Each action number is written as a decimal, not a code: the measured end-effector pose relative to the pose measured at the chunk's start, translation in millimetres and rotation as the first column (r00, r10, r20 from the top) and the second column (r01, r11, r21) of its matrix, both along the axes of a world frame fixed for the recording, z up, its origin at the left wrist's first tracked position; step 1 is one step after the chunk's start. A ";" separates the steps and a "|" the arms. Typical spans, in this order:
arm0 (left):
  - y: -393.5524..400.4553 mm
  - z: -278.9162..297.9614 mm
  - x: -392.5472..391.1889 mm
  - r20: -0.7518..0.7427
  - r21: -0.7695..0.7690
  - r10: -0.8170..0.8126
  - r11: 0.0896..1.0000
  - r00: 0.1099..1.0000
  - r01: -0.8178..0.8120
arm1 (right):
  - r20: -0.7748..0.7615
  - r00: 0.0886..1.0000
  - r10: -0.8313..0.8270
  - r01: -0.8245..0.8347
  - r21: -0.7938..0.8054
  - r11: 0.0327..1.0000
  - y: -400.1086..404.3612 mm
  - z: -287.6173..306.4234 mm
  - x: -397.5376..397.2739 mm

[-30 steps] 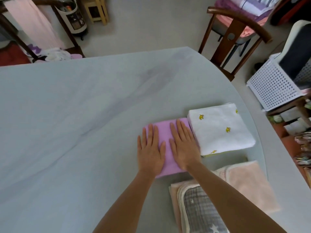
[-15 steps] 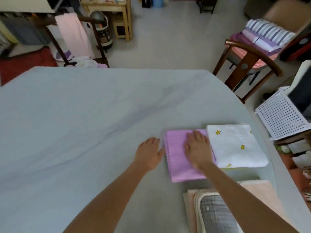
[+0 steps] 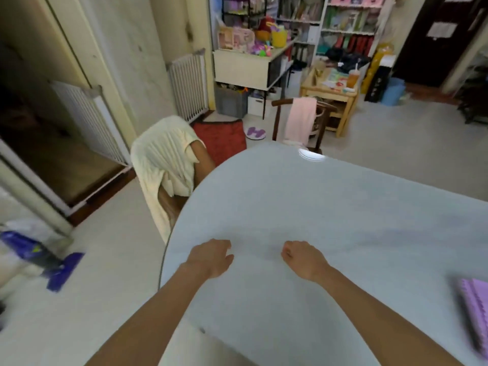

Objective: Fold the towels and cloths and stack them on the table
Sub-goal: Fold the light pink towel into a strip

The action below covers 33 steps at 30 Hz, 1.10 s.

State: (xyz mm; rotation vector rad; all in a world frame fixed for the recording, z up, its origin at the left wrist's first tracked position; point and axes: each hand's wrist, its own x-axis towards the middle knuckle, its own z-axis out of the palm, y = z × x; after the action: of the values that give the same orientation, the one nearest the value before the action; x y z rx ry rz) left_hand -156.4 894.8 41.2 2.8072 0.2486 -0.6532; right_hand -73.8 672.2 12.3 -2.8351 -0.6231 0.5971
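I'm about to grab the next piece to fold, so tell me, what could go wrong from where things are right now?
1. The purple towel lies at the table's right side, at the frame's edge and blurred; a careless sweep of an arm might knock it.
2. Both the left hand and the right hand are empty, and the cream cloth and pink towel hang over chairs beyond the table; pulling them across could drag them on the floor.
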 end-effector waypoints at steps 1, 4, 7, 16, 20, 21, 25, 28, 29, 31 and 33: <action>36.0 4.1 -17.9 0.015 0.016 0.031 0.999 0.999 -0.031 | -0.026 1.000 0.018 -0.017 0.024 1.000 34.4 -1.3 -9.8; 137.1 13.9 -76.8 0.013 0.031 0.167 0.985 0.986 -0.167 | -0.076 0.993 0.092 -0.088 0.060 0.994 138.6 -0.7 -41.6; 217.5 20.8 -128.3 -0.029 0.043 0.255 0.966 0.966 -0.254 | -0.122 0.981 0.151 -0.143 0.077 0.987 227.7 5.7 -68.6; 390.4 4.1 -183.3 -0.066 0.043 0.395 0.919 0.916 -0.393 | -0.186 0.925 0.331 -0.314 0.116 0.942 431.1 -1.6 -90.9; 457.5 -7.9 -164.3 -0.045 0.052 0.415 0.909 0.909 -0.413 | -0.189 0.907 0.377 -0.357 0.130 0.925 512.2 -15.2 -76.8; 470.8 -9.5 -152.8 -0.040 0.043 0.404 0.914 0.914 -0.403 | -0.185 0.908 0.376 -0.357 0.128 0.925 530.0 -19.2 -68.5; 513.5 -15.3 -99.1 -0.055 0.014 0.306 0.952 0.951 -0.305 | -0.161 0.929 0.335 -0.324 0.089 0.942 587.2 -24.6 -27.8; 534.4 -20.7 -57.0 -0.065 -0.001 0.164 0.986 0.984 -0.165 | -0.151 0.959 0.240 -0.239 0.020 0.971 607.7 -15.6 -3.5; 534.4 -20.7 -46.3 -0.062 -0.005 0.122 0.992 0.991 -0.122 | -0.154 0.969 0.191 -0.190 0.022 0.982 608.4 -17.4 4.2; 539.3 -20.7 -5.6 -0.029 -0.038 0.021 0.999 0.999 -0.022 | -0.153 0.986 0.067 -0.062 0.037 0.997 611.9 -21.9 33.6; 543.7 -22.3 33.9 0.009 -0.075 -0.092 0.993 0.996 0.092 | -0.151 0.988 -0.030 0.037 0.039 0.999 611.7 -22.2 57.1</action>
State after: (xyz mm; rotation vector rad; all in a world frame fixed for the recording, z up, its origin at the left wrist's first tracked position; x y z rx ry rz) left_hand -122.5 1438.4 18.9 2.7610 0.0919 -0.6602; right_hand -16.7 1283.9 -10.0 -2.7243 -0.5533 0.7748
